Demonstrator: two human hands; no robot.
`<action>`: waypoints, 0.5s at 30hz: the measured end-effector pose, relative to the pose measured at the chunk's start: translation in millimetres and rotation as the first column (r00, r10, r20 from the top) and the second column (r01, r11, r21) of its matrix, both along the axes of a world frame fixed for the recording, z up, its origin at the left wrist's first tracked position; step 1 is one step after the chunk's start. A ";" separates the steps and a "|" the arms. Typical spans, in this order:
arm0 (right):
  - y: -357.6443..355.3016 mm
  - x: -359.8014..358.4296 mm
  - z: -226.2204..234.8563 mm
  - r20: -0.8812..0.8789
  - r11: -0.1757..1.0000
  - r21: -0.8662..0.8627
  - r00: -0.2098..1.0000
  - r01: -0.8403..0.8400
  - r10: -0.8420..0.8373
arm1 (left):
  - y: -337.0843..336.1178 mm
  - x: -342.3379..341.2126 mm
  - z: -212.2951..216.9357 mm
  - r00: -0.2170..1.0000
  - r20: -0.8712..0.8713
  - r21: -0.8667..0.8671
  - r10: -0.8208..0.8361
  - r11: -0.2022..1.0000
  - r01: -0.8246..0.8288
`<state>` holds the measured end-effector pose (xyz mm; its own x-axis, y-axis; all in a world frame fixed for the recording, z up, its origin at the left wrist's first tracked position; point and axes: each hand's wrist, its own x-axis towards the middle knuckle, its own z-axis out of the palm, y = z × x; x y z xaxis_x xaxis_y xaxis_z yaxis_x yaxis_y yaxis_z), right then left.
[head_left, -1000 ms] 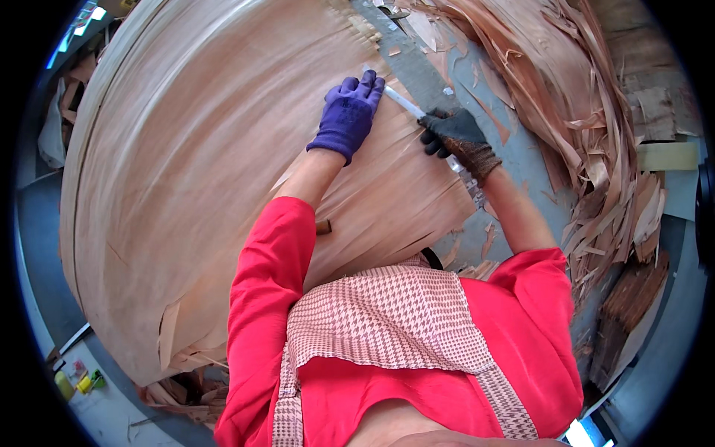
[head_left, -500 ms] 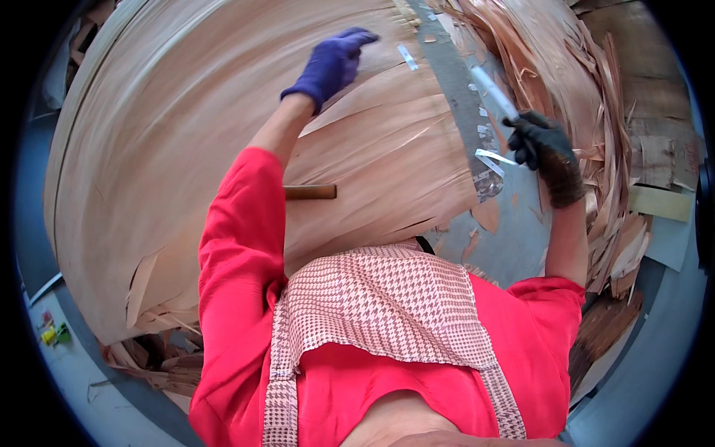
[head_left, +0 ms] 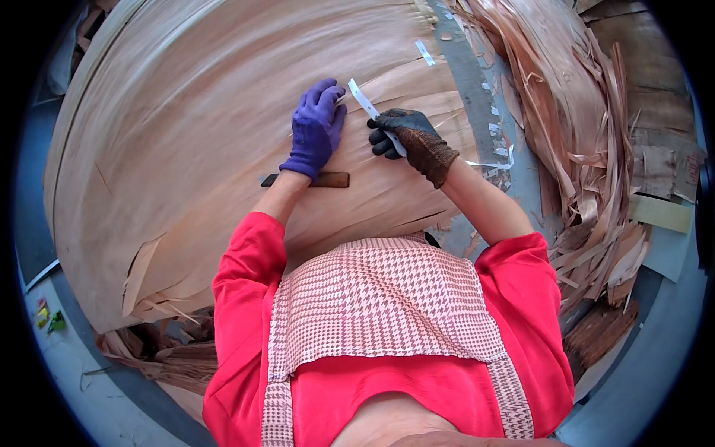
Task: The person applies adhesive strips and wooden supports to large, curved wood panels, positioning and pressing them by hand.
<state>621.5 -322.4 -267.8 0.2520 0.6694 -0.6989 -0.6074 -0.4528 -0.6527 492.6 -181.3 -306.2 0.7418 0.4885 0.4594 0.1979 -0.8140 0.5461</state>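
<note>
In its purple glove, my left hand rests on a broad, pale wood veneer sheet. Its fingers are extended with the thumb apart, and a thin pale sliver shows by the fingertips, too small to make out. My right hand, in a black and brown glove, is closed round a strip of white tape. The tape's free end points up and left toward my left hand, just above the veneer. Beside my left wrist lies a wooden-handled knife with a dark blade, partly covered by the wrist.
A short piece of white tape lies on the veneer near its far right edge. Torn veneer strips are heaped along the right side. A grey surface strip with white scraps runs between them. Small coloured items sit far left.
My right hand has come left from the grey strip over the veneer, bringing the white tape with it. My left hand has drawn slightly nearer and turned, its fingers now upward.
</note>
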 end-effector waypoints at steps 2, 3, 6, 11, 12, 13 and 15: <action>-1.0 -5.8 -4.8 0.012 1.000 -0.012 1.000 -0.009 0.010 | -0.5 0.4 -0.2 0.997 -0.060 0.152 -0.046 0.987 0.055; -2.1 -7.5 -5.6 -0.002 1.000 -0.005 1.000 -0.012 0.012 | -0.4 -1.7 -1.0 0.986 -0.142 0.270 -0.085 0.955 0.121; -0.3 -8.5 2.6 0.008 0.997 -0.055 0.998 -0.062 0.062 | -2.8 -4.1 -2.1 0.944 -0.318 0.431 -0.085 0.874 0.224; -21.6 -3.4 15.6 0.145 0.982 -0.130 0.977 -0.136 0.155 | -2.4 -6.5 -1.2 0.879 -0.474 0.514 -0.046 0.796 0.319; -25.4 -2.0 20.8 0.227 0.970 -0.149 0.948 -0.193 0.224 | -2.4 -7.4 -2.5 0.872 -0.489 0.526 -0.034 0.786 0.325; -29.9 1.9 22.7 0.306 0.955 -0.175 0.909 -0.239 0.284 | -3.4 -6.7 -4.1 0.864 -0.502 0.536 -0.030 0.773 0.338; -37.9 16.3 22.7 0.450 0.941 -0.200 0.828 -0.272 0.335 | -4.7 -4.3 -3.6 0.841 -0.540 0.542 -0.026 0.754 0.371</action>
<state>637.8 -360.3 -245.1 0.3694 0.6839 -0.6292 -0.0599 -0.6581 -0.7505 488.3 -185.9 -309.8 0.9860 0.0473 0.1601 0.0787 -0.9774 -0.1963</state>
